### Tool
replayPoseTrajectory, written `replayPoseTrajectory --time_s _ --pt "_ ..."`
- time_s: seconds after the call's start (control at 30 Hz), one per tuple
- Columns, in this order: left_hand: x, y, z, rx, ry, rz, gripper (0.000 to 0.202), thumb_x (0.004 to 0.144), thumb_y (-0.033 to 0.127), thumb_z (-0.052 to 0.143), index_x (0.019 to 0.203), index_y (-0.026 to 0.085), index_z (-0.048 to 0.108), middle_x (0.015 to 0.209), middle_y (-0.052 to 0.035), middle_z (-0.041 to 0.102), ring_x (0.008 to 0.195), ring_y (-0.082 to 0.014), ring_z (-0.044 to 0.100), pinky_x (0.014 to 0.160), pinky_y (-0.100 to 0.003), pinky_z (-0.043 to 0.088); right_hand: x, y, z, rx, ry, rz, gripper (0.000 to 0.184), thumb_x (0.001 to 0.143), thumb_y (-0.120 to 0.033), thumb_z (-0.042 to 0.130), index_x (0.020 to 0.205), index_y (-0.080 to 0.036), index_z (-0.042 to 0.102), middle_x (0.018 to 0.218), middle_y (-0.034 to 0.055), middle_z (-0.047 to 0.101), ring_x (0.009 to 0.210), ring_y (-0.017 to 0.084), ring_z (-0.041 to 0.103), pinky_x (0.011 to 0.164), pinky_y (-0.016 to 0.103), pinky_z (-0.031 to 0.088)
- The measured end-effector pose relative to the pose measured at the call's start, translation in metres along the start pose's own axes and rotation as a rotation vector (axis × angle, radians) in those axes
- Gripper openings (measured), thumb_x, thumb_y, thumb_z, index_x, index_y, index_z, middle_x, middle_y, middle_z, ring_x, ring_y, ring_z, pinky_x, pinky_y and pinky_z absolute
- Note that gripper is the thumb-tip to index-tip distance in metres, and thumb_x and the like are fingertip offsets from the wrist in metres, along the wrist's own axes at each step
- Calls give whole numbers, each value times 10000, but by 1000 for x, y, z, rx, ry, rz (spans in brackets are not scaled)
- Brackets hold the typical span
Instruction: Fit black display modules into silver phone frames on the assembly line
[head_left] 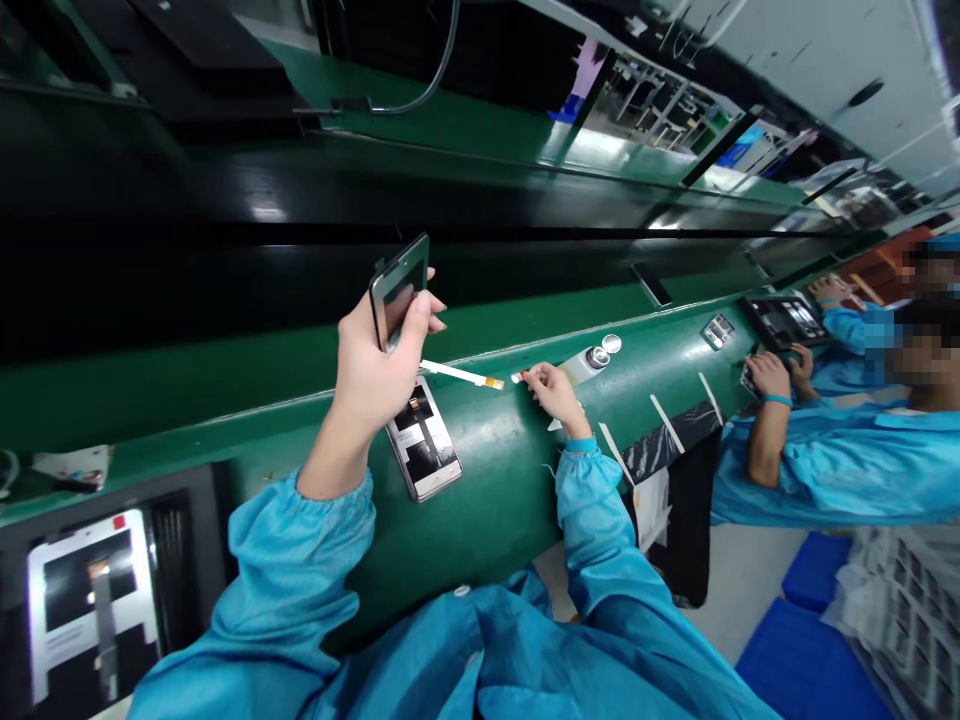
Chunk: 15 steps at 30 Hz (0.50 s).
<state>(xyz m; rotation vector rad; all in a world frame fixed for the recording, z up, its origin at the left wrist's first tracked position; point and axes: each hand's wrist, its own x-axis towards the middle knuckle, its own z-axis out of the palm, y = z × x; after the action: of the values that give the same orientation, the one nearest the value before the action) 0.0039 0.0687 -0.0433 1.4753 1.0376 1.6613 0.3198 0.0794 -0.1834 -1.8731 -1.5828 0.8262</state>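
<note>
My left hand (379, 365) is raised above the green bench and grips a thin dark phone screen panel (399, 285) by its lower end. A white flex strip with an orange tip (463, 375) hangs out from it toward the right. My right hand (551, 390) rests on the bench with its fingers pinched on a small white and red piece (519, 377), close to the strip's tip. A phone body (424, 440) lies flat on the bench below my left hand.
A small bottle with a metal cap (592, 360) lies beyond my right hand. A dark conveyor belt (225, 270) runs behind the bench. A fixture with a white panel (90, 600) sits at lower left. A co-worker in blue (825, 460) works at a tray (784, 320) on the right.
</note>
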Motion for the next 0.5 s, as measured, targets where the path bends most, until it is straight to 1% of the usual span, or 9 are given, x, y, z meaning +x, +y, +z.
replayPoseTrajectory --time_s 0.13,0.2,0.27,0.33,0.4,0.5 --pt "0 -4 0 35 -6 1 350 1080 505 693 1221 198 782 1017 -73 844 834 -189 793 873 -358 700 -4 -8 5 -185 74 36 278 1049 -486 629 896 -259 583 806 24 732 772 225 703 723 304 487" --pt "0 -6 0 42 -7 -3 348 1082 509 691 1225 203 775 1034 -78 851 839 -192 797 877 -362 698 -9 -14 10 -287 116 73 222 1068 -449 648 978 -248 615 870 44 763 843 253 731 766 317 474" --pt "0 -9 0 31 -12 -3 348 1082 511 695 1232 205 766 1041 -79 855 847 -196 800 889 -371 694 -16 -21 17 -379 154 117 239 1095 -468 653 1108 -230 638 962 83 792 909 287 756 790 331 463" --pt "0 -12 1 12 -19 -4 356 1086 509 689 1255 202 755 1037 -77 852 851 -197 798 894 -377 686 -22 -29 22 -456 180 156 312 1119 -507 640 1199 -205 642 1062 139 807 971 324 774 803 344 460" --pt "-1 -14 3 1 -34 -10 365 1092 512 682 1275 203 749 1050 -76 848 861 -197 799 885 -373 675 -27 -35 25 -517 188 182 370 1123 -544 643 1212 -186 652 1134 184 805 1023 353 783 811 354 464" --pt "-2 -16 4 -6 -57 -17 393 1087 554 692 1269 212 757 1088 -86 842 898 -211 809 846 -366 669 -28 -43 26 -583 174 205 440 1106 -609 663 1189 -177 675 1150 203 806 1058 368 789 815 357 477"
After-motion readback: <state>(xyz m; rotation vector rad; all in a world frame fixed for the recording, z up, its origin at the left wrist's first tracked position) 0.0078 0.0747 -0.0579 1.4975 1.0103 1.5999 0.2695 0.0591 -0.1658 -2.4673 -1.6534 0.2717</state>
